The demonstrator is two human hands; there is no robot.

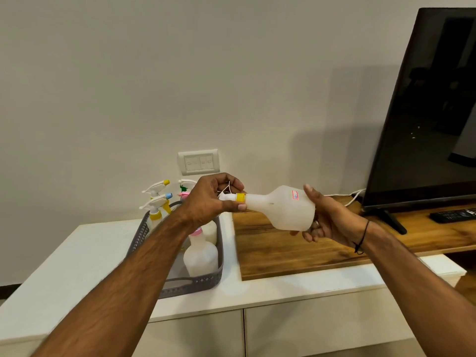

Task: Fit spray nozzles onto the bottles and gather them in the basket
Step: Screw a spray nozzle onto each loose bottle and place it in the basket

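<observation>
I hold a translucent white bottle (282, 208) sideways in the air above the counter. My right hand (325, 217) grips its wide base. My left hand (213, 199) grips the spray nozzle at the neck, beside a yellow collar (241, 197); most of the nozzle is hidden in my fingers. A grey basket (206, 280) sits on the white cabinet below my left forearm. It holds several bottles fitted with nozzles: one with a pink collar (200, 253), others with yellow (155, 186) and blue (158, 202) tips at the back.
A wooden board (296, 253) lies on the white cabinet (77, 258) right of the basket. A black television (425, 112) stands at the right on a foot, with a remote (453, 215) under it. A wall switch plate (198, 162) and a white cable (347, 199) are behind.
</observation>
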